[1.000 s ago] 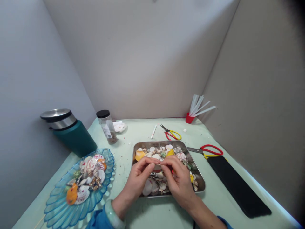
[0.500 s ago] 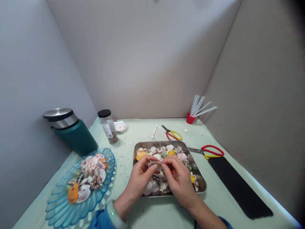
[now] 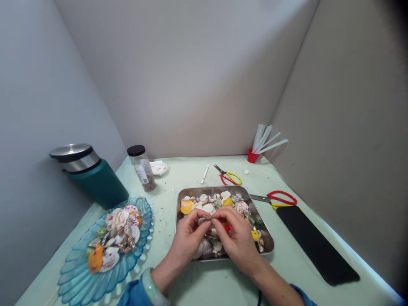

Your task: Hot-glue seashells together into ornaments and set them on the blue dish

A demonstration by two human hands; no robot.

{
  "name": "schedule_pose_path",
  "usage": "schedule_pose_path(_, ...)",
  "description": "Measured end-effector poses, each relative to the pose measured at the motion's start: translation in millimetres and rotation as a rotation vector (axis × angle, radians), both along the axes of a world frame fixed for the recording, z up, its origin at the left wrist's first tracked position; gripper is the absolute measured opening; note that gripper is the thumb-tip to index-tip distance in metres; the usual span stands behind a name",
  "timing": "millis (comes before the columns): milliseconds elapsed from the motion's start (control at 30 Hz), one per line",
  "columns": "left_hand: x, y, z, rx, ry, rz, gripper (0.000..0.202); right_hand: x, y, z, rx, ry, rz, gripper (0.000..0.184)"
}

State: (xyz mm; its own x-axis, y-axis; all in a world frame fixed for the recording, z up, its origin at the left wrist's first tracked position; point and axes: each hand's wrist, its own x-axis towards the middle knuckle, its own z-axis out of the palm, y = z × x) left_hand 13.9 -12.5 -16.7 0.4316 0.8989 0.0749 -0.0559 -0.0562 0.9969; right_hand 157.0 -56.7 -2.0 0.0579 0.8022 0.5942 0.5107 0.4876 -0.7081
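Note:
My left hand (image 3: pixel 188 233) and my right hand (image 3: pixel 235 236) meet above a metal tray (image 3: pixel 266 240) filled with shells. Between the fingertips of both is a small pale shell (image 3: pixel 204 219), seen nearly edge-on and partly covered by the fingers. Both hands pinch it from opposite sides. Below and around them in the tray lie white scallop shells (image 3: pixel 205 247), small snail shells, an orange shell (image 3: pixel 186 206) and yellow pieces (image 3: pixel 255 235). Something small and red (image 3: pixel 228 228) shows by my right fingers; its kind is unclear.
At left, a blue scalloped glass dish (image 3: pixel 75 278) holds more shells, with a teal bottle (image 3: pixel 98 182) behind it. A black-lidded jar (image 3: pixel 142 170), a marker (image 3: pixel 205 174), two pairs of scissors (image 3: pixel 234 177), a red cup (image 3: pixel 253 156) of translucent sticks and a black slab (image 3: pixel 318 246) surround the tray.
The fingertips have drawn closer together around the shell, and less of it shows. The whole view has shifted slightly; the things on the table stay where they were.

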Motion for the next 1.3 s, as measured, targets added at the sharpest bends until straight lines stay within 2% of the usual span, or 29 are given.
schedule_pose_path(233,0.4,0.9,-1.2,0.011,0.028,0.010,0.015,-0.1,0.9,-4.7,0.027,-0.038,-0.027,0.010)
schedule_pose_path(567,0.3,-2.0,13.2,0.115,0.140,0.018,0.019,0.3,-0.9,-1.6,0.028,-0.009,-0.023,0.009)
schedule_pose_path(1300,-0.7,-5.0,17.6,0.205,0.219,0.059,0.021,0.2,-4.3,-2.9,0.052,-0.098,-0.063,0.010)
